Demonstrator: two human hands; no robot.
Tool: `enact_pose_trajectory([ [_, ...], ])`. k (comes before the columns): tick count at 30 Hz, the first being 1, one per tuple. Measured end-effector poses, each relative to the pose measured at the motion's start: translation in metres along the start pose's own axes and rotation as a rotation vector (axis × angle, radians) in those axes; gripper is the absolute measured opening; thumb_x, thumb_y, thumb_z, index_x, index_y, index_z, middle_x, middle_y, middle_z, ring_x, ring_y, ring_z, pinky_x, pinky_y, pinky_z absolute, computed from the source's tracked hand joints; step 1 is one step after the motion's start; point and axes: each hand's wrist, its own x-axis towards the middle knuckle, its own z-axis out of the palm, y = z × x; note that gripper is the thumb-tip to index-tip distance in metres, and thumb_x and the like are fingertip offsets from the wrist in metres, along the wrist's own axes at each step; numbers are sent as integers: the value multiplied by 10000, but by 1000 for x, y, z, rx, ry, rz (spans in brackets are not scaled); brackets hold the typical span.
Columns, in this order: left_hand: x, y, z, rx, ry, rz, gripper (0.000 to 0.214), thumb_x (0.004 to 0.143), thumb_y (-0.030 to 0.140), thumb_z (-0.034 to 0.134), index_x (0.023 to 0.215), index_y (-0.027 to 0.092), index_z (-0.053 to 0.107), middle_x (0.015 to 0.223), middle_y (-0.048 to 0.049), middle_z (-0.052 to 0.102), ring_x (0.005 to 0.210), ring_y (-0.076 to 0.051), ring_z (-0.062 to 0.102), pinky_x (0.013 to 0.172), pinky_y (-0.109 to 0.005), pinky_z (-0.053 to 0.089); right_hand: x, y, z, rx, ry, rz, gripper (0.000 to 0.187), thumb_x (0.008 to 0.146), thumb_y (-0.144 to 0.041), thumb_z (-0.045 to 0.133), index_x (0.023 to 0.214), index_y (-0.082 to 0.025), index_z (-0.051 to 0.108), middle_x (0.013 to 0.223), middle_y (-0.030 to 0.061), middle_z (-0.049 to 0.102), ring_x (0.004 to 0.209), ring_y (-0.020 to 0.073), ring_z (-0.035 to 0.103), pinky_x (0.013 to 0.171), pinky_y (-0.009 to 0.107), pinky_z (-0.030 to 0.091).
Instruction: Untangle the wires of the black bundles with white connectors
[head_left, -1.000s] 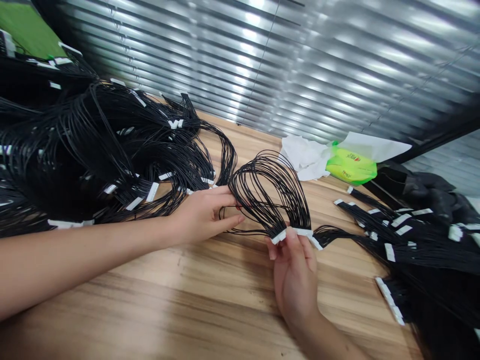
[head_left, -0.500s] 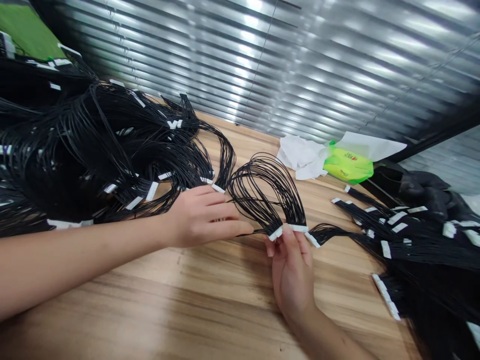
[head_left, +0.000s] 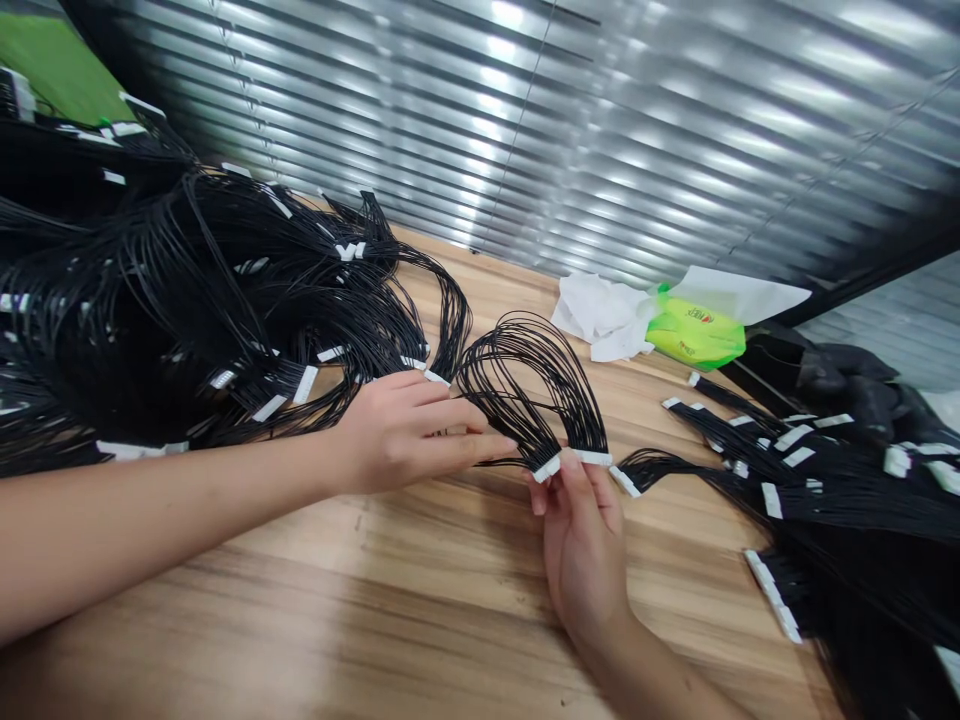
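A wire harness (head_left: 534,335) of many thin black wires bends into an upright loop on the table, its two white connectors side by side at the near end. My right hand (head_left: 585,540) pinches these connectors between thumb and fingers. Left of the loop, my left hand (head_left: 420,432) lies palm down with its fingers closed over the harness's black wires; the index fingertip reaches almost to the left connector (head_left: 547,468). The left thumb and palm are hidden. Just right of my right hand, another white connector (head_left: 625,481) ends a separate bundle of wires.
A large heap of black wire harnesses (head_left: 187,270) with white connectors fills the left side. More harnesses (head_left: 862,510) lie on the right. At the back are crumpled white paper (head_left: 604,312) and a green-yellow packet (head_left: 697,330). Behind the wooden table (head_left: 420,600) stands a ribbed metallic surface (head_left: 480,120).
My left index finger has slid slightly right and up along the wires, towards the connector. The connectors in my right hand have shifted a little left. The rest looks the same.
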Motion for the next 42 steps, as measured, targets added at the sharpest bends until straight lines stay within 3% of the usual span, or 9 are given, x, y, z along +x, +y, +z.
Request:
enact_pose_trajectory([
  [15,-4,2,1,-40,-11,-31,302,906,175,561,1136,350,650,828,85,708,615,-89,515,568,-248,344,-2,1,-1,-55,-54,-21,274,772,-461,694,699,-203,642,595,-35,574,532,100,421,505,233,336],
  [23,3,6,3,-170,-14,-122,108,904,258,582,885,254,689,752,68,693,606,-78,557,557,-224,383,-4,5,-3,-132,-91,-18,250,801,-434,678,733,-195,648,577,-46,549,539,102,444,538,239,362],
  [29,4,9,4,-261,-125,-192,100,913,233,548,853,204,622,769,40,671,650,-88,577,594,-217,397,-6,4,-3,-200,-84,-28,260,817,-425,658,718,-186,643,556,-42,546,534,111,453,549,254,374],
  [33,5,9,3,-214,-148,-148,162,918,291,513,803,188,564,788,2,648,670,-131,537,619,-265,371,-6,2,-2,-131,-49,2,250,784,-436,687,776,-188,655,591,-32,572,532,112,451,527,254,368],
  [38,0,5,4,-229,-59,-65,334,910,398,515,651,193,465,641,22,584,633,-145,467,683,-307,358,1,-3,3,27,58,2,270,723,-416,740,655,-200,594,570,-52,541,496,86,417,487,231,353],
  [42,-3,2,3,-410,-24,-197,328,944,344,448,657,189,487,558,37,527,592,-123,453,721,-300,365,6,-8,4,148,79,44,262,698,-396,754,658,-202,581,602,-62,520,488,78,375,516,240,388],
])
